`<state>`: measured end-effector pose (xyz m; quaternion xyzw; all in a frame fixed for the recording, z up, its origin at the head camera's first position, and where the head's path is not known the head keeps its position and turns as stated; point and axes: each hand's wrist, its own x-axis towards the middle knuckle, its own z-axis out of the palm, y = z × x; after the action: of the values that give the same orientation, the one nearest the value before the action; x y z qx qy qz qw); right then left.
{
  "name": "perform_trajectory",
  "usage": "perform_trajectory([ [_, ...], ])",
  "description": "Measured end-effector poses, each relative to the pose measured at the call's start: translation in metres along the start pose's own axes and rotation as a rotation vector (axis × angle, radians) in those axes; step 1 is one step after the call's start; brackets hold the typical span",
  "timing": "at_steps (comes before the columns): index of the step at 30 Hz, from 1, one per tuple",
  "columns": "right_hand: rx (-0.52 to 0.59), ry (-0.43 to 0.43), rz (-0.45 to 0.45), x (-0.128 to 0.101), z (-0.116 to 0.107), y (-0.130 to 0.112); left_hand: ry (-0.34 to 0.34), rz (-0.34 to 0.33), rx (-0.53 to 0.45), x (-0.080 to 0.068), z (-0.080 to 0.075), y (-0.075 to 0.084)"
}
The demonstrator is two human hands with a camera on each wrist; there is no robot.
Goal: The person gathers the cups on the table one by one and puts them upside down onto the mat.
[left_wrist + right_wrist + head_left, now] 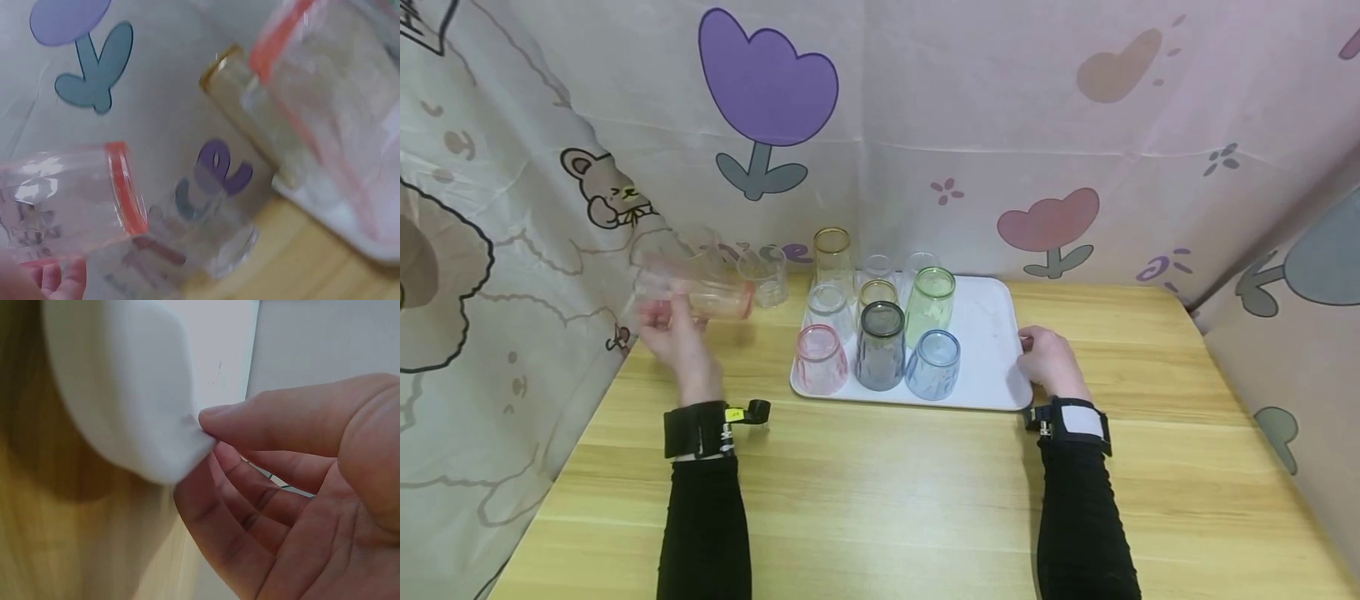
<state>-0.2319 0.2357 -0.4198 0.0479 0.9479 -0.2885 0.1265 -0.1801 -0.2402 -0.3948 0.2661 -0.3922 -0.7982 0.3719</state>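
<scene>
Up at ten o'clock over the table (880,500), the left hand (673,337) has its fingers wrapped around the closed end of a clear cup with a red rim (696,293), which is lifted off the wood and lies on its side: its long axis runs level, base toward nine o'clock, red mouth toward three o'clock, facing the tray. Just beyond it at one o'clock a small clear glass (765,277) stands on the table by the backdrop. The right hand (1048,358) pinches the tray's right edge, thumb on top and fingers curled beneath the rim. On the white tray (992,333), upturned cups cluster at its nine o'clock side, pink (820,360), grey (881,345) and blue (933,364) in front.
</scene>
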Motion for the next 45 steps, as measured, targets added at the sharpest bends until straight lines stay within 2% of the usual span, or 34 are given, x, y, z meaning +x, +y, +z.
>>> perform_trajectory([
  [5,-0.004,0.0,-0.015,0.0,0.0,0.0,-0.07,-0.108,-0.105,-0.012,0.012,0.001],
  [12,-0.013,0.001,-0.026,0.001,0.0,0.001,-0.153,-0.194,-0.241,-0.02,0.022,-0.004],
  [19,0.0,0.009,-0.037,0.0,0.0,0.001,-0.24,-0.193,-0.293,-0.039,0.033,-0.013],
  [24,0.011,0.098,-0.085,-0.004,-0.002,-0.003,-0.313,-0.207,-0.309,-0.051,0.041,-0.017],
  [28,0.066,0.233,-0.2,-0.011,-0.006,-0.014,-0.382,-0.212,-0.291,-0.062,0.047,-0.02],
  [32,0.143,0.384,-0.361,-0.019,-0.007,-0.032,-0.462,-0.183,-0.261,-0.077,0.053,-0.021],
  [36,0.268,0.506,-0.529,-0.031,-0.005,-0.055,-0.532,-0.172,-0.259,-0.09,0.057,-0.024],
  [40,0.381,0.554,-0.698,-0.043,0.001,-0.079,-0.588,-0.175,-0.239,-0.1,0.06,-0.027],
  [45,0.474,0.519,-0.863,-0.056,0.013,-0.101,-0.619,-0.188,-0.233,-0.11,0.064,-0.032],
])
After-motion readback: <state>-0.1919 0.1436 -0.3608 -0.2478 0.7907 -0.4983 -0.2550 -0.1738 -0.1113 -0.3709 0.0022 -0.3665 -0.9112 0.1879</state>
